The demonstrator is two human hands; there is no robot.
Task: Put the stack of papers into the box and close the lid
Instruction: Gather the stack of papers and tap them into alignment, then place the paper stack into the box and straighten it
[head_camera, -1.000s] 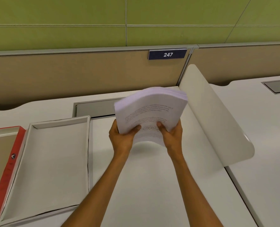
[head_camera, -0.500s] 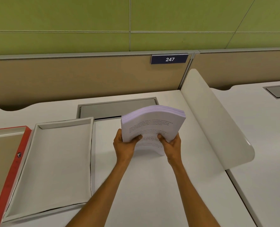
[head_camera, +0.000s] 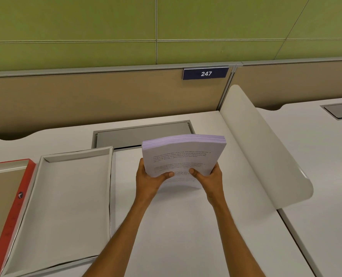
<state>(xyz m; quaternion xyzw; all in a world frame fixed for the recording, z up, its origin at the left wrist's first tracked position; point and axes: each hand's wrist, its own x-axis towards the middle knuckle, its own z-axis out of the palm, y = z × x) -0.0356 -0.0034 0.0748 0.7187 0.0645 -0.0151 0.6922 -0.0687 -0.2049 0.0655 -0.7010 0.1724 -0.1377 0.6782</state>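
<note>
The green wall fills the top of the view, and below it runs a tan partition with a small dark plate reading 247. Below the partition lies the white worktop, with a grey hatch set into it. A curved white divider stands on the worktop's right edge.

Left of the stack of papers, well apart from it, the box lies open and shallow on the worktop, nothing in it. Its red-edged lid lies just beyond the box, farther from the stack.

The stack is held upright above the worktop, printed face toward the person, its top bowed slightly. The left hand has its grip closed on the stack's lower left corner, thumb on the front sheet; the right hand has its grip closed on the lower right corner likewise.

The step in hand appears to be squaring the sheets before loading. To do it well, let the lower edge meet the worktop flat with the sheets loose enough to settle, then tighten both grips evenly. Carry the stack leftward level and lower it with its edges parallel to the box walls, so no corner catches the rim and fans the sheets.
</note>
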